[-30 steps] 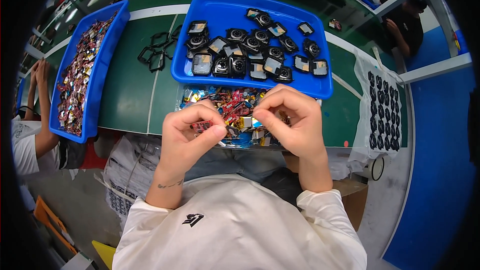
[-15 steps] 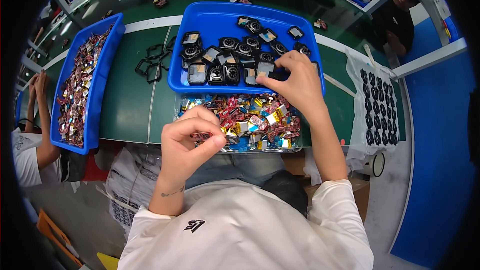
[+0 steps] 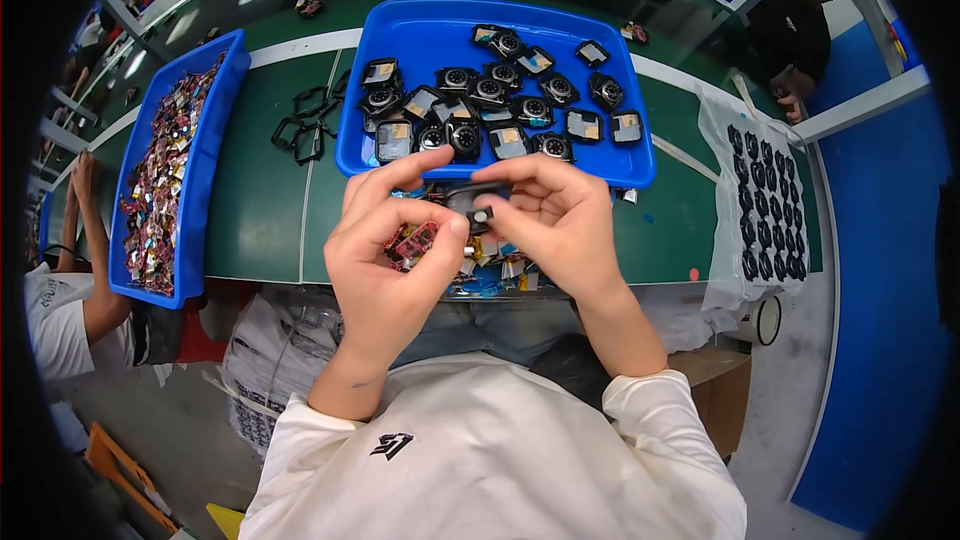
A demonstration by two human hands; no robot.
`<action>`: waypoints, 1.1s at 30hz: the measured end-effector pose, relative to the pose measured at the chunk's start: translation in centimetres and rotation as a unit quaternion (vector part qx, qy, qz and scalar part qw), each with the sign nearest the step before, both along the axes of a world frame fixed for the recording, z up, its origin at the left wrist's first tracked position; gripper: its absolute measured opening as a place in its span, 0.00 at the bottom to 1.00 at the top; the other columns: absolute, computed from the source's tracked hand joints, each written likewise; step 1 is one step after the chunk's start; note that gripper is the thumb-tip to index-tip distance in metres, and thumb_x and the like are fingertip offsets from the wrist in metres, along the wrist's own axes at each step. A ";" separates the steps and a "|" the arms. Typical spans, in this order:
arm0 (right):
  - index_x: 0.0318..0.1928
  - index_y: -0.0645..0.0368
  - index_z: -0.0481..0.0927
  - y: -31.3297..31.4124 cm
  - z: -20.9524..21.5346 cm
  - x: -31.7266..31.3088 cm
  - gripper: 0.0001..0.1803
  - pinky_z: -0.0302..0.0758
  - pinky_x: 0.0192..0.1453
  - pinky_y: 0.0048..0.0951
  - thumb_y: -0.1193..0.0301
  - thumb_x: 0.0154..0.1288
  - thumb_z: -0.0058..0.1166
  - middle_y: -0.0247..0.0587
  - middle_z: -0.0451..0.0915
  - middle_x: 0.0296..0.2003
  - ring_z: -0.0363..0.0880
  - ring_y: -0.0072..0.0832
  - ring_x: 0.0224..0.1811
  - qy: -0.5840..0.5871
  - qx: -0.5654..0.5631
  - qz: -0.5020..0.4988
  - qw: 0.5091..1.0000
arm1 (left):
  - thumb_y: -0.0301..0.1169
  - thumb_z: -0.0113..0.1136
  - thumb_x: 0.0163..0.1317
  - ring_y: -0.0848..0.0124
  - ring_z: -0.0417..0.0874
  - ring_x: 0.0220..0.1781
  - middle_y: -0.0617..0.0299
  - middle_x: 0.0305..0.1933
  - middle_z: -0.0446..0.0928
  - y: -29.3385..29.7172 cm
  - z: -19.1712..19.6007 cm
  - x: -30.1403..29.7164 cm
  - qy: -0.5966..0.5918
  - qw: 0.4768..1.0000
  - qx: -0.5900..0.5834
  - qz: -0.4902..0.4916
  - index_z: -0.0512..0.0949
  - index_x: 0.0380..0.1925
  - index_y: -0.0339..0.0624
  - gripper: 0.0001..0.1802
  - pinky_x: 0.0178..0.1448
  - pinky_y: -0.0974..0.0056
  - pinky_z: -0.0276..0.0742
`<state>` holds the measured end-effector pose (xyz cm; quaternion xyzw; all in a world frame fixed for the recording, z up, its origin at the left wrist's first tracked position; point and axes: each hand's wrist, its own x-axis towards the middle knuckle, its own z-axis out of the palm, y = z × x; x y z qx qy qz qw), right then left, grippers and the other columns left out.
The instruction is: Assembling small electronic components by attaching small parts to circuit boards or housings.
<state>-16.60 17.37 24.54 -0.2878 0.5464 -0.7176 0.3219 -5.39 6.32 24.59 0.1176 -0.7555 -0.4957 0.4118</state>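
My left hand is closed in a pinch, with a small red circuit board tucked among its fingers. Opposite it, my right hand grips a dark watch case, seen nearly edge-on and partly hidden by fingers. A small black part with a pale round spot shows between the two thumbs; which hand holds it I cannot tell. Both hands meet over a clear tray of red boards and gold and silver pieces. Just beyond stands a blue tray with several black watch cases inside.
A second blue tray, full of small boards, stands to the left. Black frames lie between the trays on the green table. At right, rows of black parts rest on white wrapping. Other people work at left and far right.
My right hand has come back from the blue tray with a watch case and met my left hand. My left hand has risen slightly toward it, keeping the red board.
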 end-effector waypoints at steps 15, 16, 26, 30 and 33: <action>0.47 0.70 0.77 0.3 -1.0 0.5 0.14 0.77 0.37 0.15 0.80 0.60 0.54 0.38 0.80 0.35 0.79 0.15 0.33 0.033 0.008 0.049 0.998 | 0.20 0.62 0.45 0.68 0.78 0.38 0.55 0.37 0.82 0.0 -0.9 0.3 -0.057 0.997 0.043 0.028 0.79 0.22 0.34 0.02 0.46 0.66 0.71; 0.48 0.70 0.77 0.3 -1.0 0.4 0.14 0.77 0.37 0.15 0.80 0.60 0.54 0.38 0.80 0.35 0.79 0.15 0.33 0.044 0.010 0.053 0.998 | 0.20 0.62 0.45 0.68 0.78 0.38 0.56 0.36 0.82 -0.1 -0.8 0.3 -0.063 0.997 0.038 0.028 0.79 0.22 0.34 0.02 0.45 0.66 0.71; 0.47 0.72 0.77 0.4 -1.1 0.2 0.15 0.81 0.42 0.21 0.83 0.57 0.56 0.44 0.80 0.41 0.81 0.24 0.40 0.034 0.020 0.066 0.997 | 0.20 0.62 0.45 0.68 0.78 0.38 0.56 0.33 0.82 -0.3 -0.8 0.4 -0.084 0.995 0.031 0.030 0.79 0.22 0.34 0.03 0.45 0.66 0.71; 0.47 0.72 0.77 0.4 -1.0 0.3 0.15 0.81 0.43 0.22 0.83 0.58 0.56 0.45 0.80 0.41 0.80 0.24 0.41 0.055 0.031 0.059 0.996 | 0.21 0.62 0.45 0.68 0.78 0.37 0.56 0.32 0.81 -0.1 -0.9 0.2 -0.076 0.996 0.035 0.038 0.79 0.22 0.34 0.03 0.44 0.66 0.71; 0.47 0.72 0.77 0.2 -1.5 0.5 0.14 0.81 0.43 0.22 0.82 0.59 0.55 0.45 0.80 0.41 0.80 0.24 0.40 0.065 0.010 0.050 0.997 | 0.21 0.63 0.44 0.68 0.78 0.37 0.57 0.32 0.81 0.1 -1.0 0.2 -0.074 0.996 0.010 0.054 0.79 0.22 0.35 0.03 0.43 0.66 0.71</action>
